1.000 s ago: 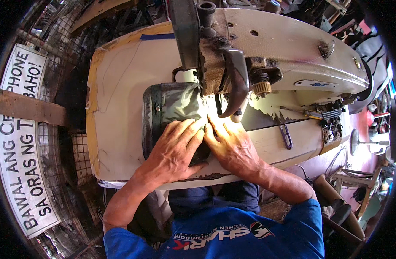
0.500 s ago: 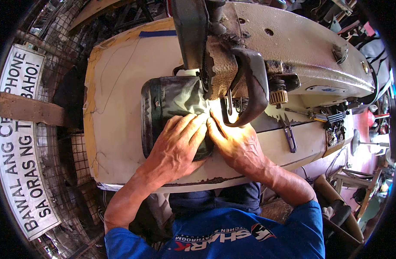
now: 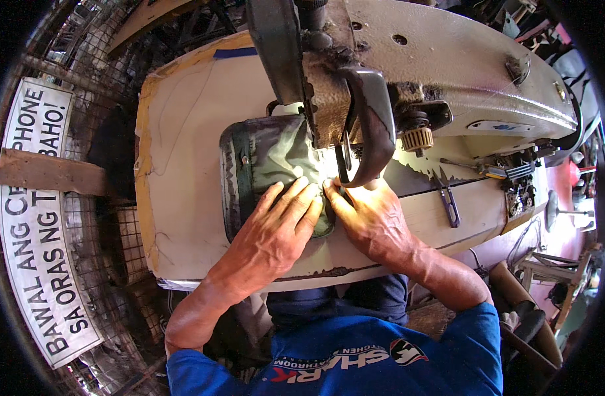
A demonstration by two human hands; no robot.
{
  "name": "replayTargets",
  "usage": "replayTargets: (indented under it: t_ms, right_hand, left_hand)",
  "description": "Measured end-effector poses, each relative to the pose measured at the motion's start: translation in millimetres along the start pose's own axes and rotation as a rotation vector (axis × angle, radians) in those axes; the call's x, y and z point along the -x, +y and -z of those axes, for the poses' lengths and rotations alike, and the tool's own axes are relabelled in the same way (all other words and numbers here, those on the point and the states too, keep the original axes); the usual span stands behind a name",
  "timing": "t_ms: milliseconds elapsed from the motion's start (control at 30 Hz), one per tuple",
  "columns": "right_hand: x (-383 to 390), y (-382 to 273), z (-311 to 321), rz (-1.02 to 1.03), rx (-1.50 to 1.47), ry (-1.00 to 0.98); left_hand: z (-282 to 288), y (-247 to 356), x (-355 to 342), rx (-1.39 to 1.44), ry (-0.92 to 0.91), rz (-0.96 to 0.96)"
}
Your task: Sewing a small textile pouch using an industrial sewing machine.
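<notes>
A dark green and black fabric pouch (image 3: 269, 152) with a small snap lies under the head of a sewing machine (image 3: 332, 109), its right edge at the lit needle area. My left hand (image 3: 276, 231) rests on the pouch's near part, palm down, with its fingers stretched out and slightly spread. Beside the needle area, my right hand (image 3: 375, 221) is closed at the pouch's right edge, the foremost fingertip touching it. A curved black lever (image 3: 375, 135) hides some of the right fingers. The needle itself cannot be made out.
Thread snips (image 3: 447, 198) and a screwdriver (image 3: 487, 170) lie on the right of the pale table (image 3: 183, 198), near metal bobbin parts (image 3: 519, 198). A blue strip (image 3: 235, 53) lies at the far left. Wire mesh and a white sign (image 3: 45, 251) stand left.
My left fingers have drawn back a little toward me across the pouch, and the gap to my right hand is slightly wider. The whole view has shifted a little.
</notes>
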State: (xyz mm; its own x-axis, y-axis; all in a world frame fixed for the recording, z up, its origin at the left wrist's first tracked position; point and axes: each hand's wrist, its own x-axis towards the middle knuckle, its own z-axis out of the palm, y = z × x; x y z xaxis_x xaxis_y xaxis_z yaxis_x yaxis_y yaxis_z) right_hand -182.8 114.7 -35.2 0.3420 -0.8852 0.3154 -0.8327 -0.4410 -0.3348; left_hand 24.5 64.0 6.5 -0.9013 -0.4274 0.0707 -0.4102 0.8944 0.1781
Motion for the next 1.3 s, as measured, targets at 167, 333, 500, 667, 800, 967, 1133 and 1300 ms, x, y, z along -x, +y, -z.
replayTargets:
  t_ms: [167,333,500,667,800,967,1133,1300]
  right_hand:
    - [-11,2,3,0.099,0.083,-0.052]
    - [-7,-2,0,0.027,0.047,-0.078]
    - [-5,-5,-3,-0.029,0.029,-0.041]
    - [-6,-3,-4,-0.021,0.007,0.029]
    - [-6,-2,-4,-0.032,-0.010,-0.015]
    - [-4,-2,-4,-0.020,0.016,-0.005]
    - [-6,-3,-3,-0.032,0.029,-0.029]
    - [-4,2,-5,-0.057,0.037,-0.053]
  left_hand:
    - [-2,-2,1,-0.002,-0.007,-0.012]
    - [-3,-1,2,0.032,0.003,0.011]
    - [-2,-2,2,0.011,0.016,-0.003]
    - [-5,-3,3,-0.002,0.014,-0.005]
    - [-4,-3,3,-0.010,0.014,-0.004]
    - [-5,-3,1,-0.002,0.007,-0.005]
    - [-2,-5,0,-0.032,-0.016,0.001]
    - [-4,-11,-5,-0.014,-0.010,0.025]
